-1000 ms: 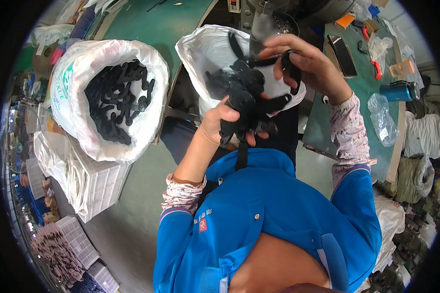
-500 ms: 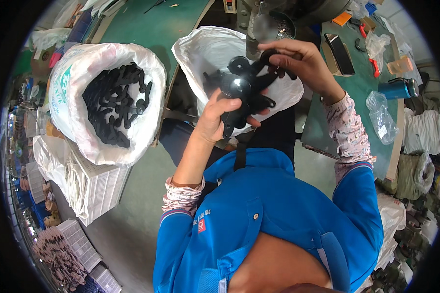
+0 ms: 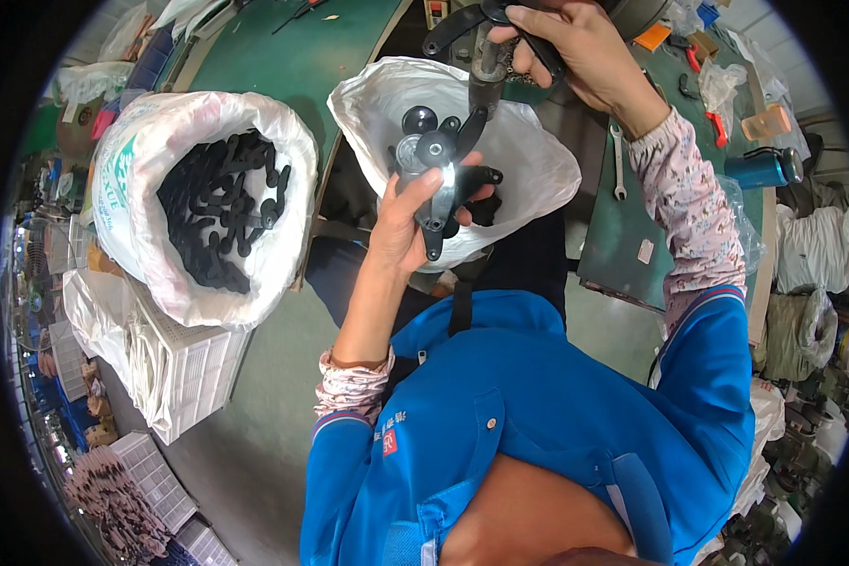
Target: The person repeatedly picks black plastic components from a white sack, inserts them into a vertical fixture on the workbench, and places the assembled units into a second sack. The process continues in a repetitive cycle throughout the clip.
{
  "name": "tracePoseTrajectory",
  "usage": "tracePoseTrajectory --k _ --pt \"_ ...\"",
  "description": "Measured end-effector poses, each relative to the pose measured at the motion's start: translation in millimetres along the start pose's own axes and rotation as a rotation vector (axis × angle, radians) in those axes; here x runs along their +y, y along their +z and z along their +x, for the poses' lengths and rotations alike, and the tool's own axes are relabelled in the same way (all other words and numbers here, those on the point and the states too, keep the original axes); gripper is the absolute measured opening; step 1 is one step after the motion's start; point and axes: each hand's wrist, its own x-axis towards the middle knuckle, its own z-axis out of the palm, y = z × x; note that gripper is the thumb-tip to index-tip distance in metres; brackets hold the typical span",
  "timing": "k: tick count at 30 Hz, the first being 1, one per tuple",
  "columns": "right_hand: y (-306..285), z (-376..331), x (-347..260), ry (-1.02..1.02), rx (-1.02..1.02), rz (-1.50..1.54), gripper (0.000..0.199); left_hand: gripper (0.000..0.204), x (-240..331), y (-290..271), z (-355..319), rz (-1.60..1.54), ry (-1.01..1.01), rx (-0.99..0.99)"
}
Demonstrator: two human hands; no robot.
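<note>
My left hand (image 3: 410,219) is closed around several black plastic parts (image 3: 437,148) with round hubs and jutting arms, above an open white woven bag (image 3: 547,156). One shiny round black cap shows at the bundle's far side. Farther off and to the right, my right hand (image 3: 585,47) grips a black armed part (image 3: 540,45) by one of its arms. Another arm of that part sticks out to the left, over the top of an upright metal post (image 3: 487,80). Whether the part touches the post I cannot tell.
On the left, a white woven bag (image 3: 297,203) holds many black arm-shaped pieces (image 3: 224,198), beside a white plastic crate (image 3: 203,377). The green table (image 3: 623,255) at right carries a wrench (image 3: 618,162), a blue flask (image 3: 762,168) and clear plastic bags.
My right hand has moved up and away from the left hand's bundle, taking a black part to the metal post. The wrench has come into view; the phone is now hidden.
</note>
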Motion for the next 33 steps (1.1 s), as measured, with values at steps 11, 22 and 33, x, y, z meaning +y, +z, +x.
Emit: tracePoseTrajectory --k 11,22,33 --pt "12.7 -51.7 80.3 0.002 0.062 -0.206 0.033 0.046 -1.1 0.7 6.1 0.119 0.071 0.065" --pt "33.0 -74.6 107.1 -0.196 0.067 -0.219 0.015 0.038 -10.2 3.7 9.1 0.223 0.066 0.145" --pt "-4.7 -57.2 54.3 -0.062 -0.353 -0.261 0.038 0.046 -4.7 -8.6 -6.3 -0.191 -0.343 -0.125"
